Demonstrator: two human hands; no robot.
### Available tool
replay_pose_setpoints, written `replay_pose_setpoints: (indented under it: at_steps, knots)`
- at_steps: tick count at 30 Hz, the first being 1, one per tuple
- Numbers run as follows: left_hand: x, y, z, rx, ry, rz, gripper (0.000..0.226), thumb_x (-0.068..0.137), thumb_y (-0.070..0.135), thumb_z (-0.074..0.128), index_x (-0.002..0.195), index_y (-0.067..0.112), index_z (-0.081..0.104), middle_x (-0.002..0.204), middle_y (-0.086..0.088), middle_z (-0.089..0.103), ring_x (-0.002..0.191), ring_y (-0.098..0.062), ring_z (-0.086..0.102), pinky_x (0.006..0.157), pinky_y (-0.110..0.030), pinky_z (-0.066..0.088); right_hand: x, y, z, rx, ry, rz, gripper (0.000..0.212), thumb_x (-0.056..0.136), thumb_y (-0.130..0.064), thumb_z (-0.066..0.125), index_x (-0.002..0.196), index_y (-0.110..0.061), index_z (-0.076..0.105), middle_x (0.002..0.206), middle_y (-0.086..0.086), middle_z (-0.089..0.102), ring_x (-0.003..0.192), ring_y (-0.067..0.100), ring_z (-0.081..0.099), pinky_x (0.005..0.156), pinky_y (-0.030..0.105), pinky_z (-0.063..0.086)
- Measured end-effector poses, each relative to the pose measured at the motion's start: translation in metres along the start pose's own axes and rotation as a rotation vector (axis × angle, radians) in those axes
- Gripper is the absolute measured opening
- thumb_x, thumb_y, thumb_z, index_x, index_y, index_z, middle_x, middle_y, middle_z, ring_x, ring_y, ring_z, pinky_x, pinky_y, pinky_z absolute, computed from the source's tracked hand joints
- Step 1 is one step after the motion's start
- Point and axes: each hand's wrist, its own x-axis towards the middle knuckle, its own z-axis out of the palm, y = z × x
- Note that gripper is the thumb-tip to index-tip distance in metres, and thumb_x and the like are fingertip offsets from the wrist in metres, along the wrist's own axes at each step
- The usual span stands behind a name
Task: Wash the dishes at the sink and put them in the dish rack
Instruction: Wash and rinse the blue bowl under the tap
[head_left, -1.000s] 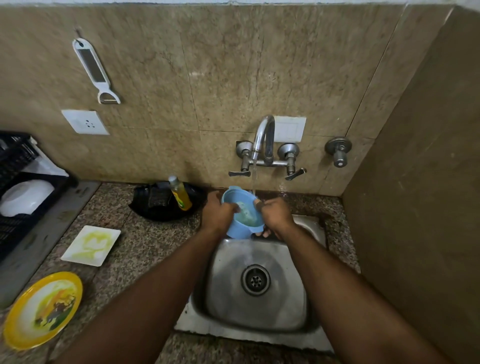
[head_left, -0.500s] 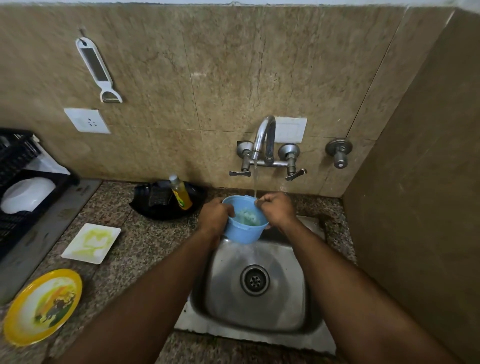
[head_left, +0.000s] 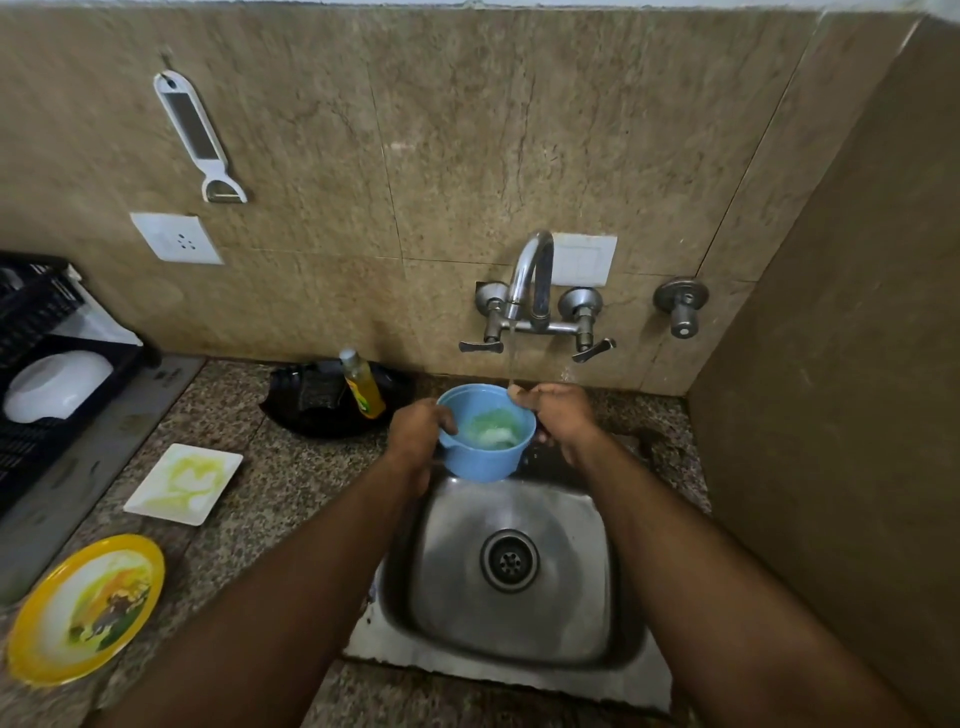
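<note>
Over the sink we hold a blue cup under the tap, whose thin stream falls at the cup's far rim. Our left hand grips the cup's near-left side, fingers curled round its wall. Our right hand pinches the far-right rim, its fingers bent over the edge. Inside the cup we see greenish, foamy water. The cup is upright, above the back edge of the sink.

On the worktop to the left lie a white square plate smeared yellow-green and, nearer us, a round yellow plate with food marks. A soap bottle leans in a black tray by the wall. At far left a black rack holds a white bowl, turned over. A peeler hangs on the wall.
</note>
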Motion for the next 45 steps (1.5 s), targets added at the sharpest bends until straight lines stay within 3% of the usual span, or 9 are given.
replay_pose_setpoints:
  at_steps: [8,13,17,24,27,31,34,39,45]
  knots:
    - [0.000,0.011,-0.009,-0.011,0.020,0.046,0.006,0.040,0.012,0.055,0.045,0.014,0.057,0.067,-0.008,0.055,0.074,-0.030,0.051,0.062,-0.035,0.038,0.003,0.013,-0.012,0.405,-0.215,0.132,0.016,0.095,-0.007,0.064,0.080,-0.012,0.062,0.056,0.003,0.054,0.043,0.010,0.040,0.041,0.020,0.029]
    - [-0.003,0.012,-0.007,0.115,0.062,0.087,0.006,0.047,0.007,0.055,0.046,0.012,0.057,0.063,-0.008,0.054,0.069,-0.027,0.052,0.055,-0.032,0.041,0.001,0.004,0.007,0.183,-0.038,0.082,0.026,0.091,-0.026,0.075,0.073,-0.012,0.063,0.056,0.007,0.053,0.039,0.016,0.039,0.039,0.023,0.027]
    - [-0.008,0.020,0.002,0.098,0.103,0.118,0.005,0.043,0.009,0.055,0.047,0.011,0.055,0.062,-0.011,0.048,0.063,-0.025,0.045,0.052,-0.030,0.035,0.004,-0.007,0.019,0.268,0.147,0.073,0.030,0.085,-0.032,0.083,0.070,-0.012,0.066,0.062,0.006,0.067,0.047,0.020,0.057,0.049,0.030,0.047]
    - [-0.002,0.027,-0.008,0.071,0.166,0.108,0.026,0.060,-0.005,0.055,0.044,0.015,0.050,0.060,-0.007,0.046,0.067,-0.025,0.045,0.054,-0.031,0.034,0.009,-0.002,-0.001,0.221,-0.197,0.090,0.022,0.104,-0.007,0.050,0.091,-0.008,0.068,0.060,0.004,0.056,0.049,0.012,0.048,0.052,0.028,0.044]
    - [-0.003,0.026,-0.007,0.147,0.127,0.139,0.018,0.057,-0.002,0.056,0.048,0.013,0.052,0.062,-0.010,0.045,0.066,-0.024,0.043,0.054,-0.032,0.035,0.005,-0.005,0.007,0.164,-0.047,0.062,0.021,0.098,-0.019,0.064,0.080,-0.009,0.068,0.048,0.001,0.052,0.037,0.012,0.042,0.039,0.020,0.033]
    - [-0.007,0.028,0.000,0.204,0.057,0.154,0.012,0.050,0.005,0.055,0.061,0.005,0.061,0.064,-0.011,0.049,0.066,-0.024,0.047,0.052,-0.032,0.038,0.014,-0.010,0.015,0.034,0.227,-0.004,0.040,0.078,-0.038,0.081,0.053,-0.012,0.062,0.052,0.002,0.062,0.048,0.020,0.058,0.049,0.034,0.049]
    - [-0.007,0.035,-0.001,0.184,0.086,0.171,0.014,0.050,0.008,0.055,0.062,0.006,0.063,0.061,-0.010,0.049,0.064,-0.025,0.046,0.051,-0.033,0.036,0.006,-0.013,0.015,-0.156,0.067,-0.068,0.041,0.084,-0.051,0.077,0.071,-0.013,0.070,0.067,0.000,0.074,0.059,0.019,0.071,0.051,0.029,0.055]
    - [-0.002,0.048,0.002,0.141,0.090,0.144,0.013,0.076,0.003,0.067,0.065,0.010,0.068,0.059,-0.003,0.058,0.060,-0.022,0.054,0.052,-0.029,0.040,-0.002,-0.004,0.015,-0.219,0.011,-0.144,0.018,0.097,-0.028,0.067,0.085,-0.015,0.065,0.066,0.009,0.067,0.042,0.019,0.056,0.039,0.027,0.044]
    - [-0.004,0.034,0.004,0.216,0.005,0.256,0.039,0.050,0.016,0.063,0.085,0.017,0.077,0.082,-0.004,0.076,0.076,-0.021,0.067,0.066,-0.037,0.054,-0.010,-0.008,0.015,-0.070,0.070,-0.050,0.036,0.095,-0.042,0.069,0.090,-0.006,0.069,0.068,0.016,0.073,0.039,0.023,0.058,0.040,0.034,0.053]
